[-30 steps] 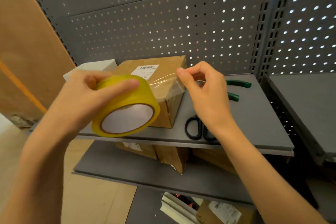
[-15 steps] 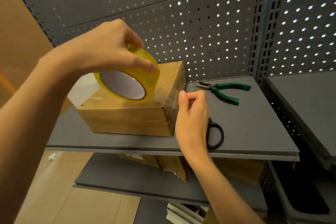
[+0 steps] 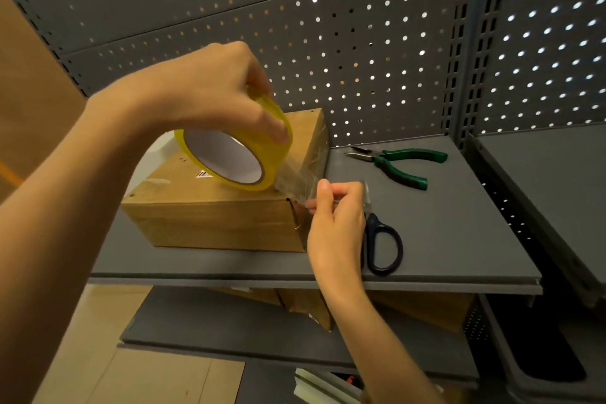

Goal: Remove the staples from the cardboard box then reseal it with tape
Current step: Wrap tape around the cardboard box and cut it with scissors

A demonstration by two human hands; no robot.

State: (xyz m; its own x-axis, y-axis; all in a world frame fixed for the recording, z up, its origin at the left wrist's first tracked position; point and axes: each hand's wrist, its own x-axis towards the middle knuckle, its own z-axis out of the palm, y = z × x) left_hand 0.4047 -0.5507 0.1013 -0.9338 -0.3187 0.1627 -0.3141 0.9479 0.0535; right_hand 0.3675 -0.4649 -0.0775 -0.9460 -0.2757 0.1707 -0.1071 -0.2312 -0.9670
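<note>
Nearest the camera, the right hand (image 3: 336,223) pinches the free end of the clear strip of tape (image 3: 296,180) between thumb and curled fingers, just off the right end face of the brown rectangular cardboard box (image 3: 216,216). Beside that hand, on the grey metal shelf (image 3: 459,239), lie the black-handled scissors (image 3: 382,246), partly hidden behind the wrist.

Above the box top, the left hand (image 3: 210,92) grips the yellow roll of clear packing tape (image 3: 234,154), thumb on the outer band and fingers curled over the top rim. The roll sits tilted over the box's top right part; whether it touches the cardboard cannot be told. The strip runs taut from the roll down to the pinch, past the box's upper right edge.

Risks, as a judgement: the strip hangs in the air, so it may fold onto itself or stick to the fingers before it meets the cardboard. If the end is pressed down off the seam, the flaps would stay loose. Pulling hard on the roll could drag the light box along the shelf, since neither hand holds it down. 1 dark mark at the near right corner may be a staple left in; too small to tell.

Farther back lie the green-handled needle-nose pliers (image 3: 400,164), well apart from the box, before the grey perforated back panel (image 3: 360,43).
</note>
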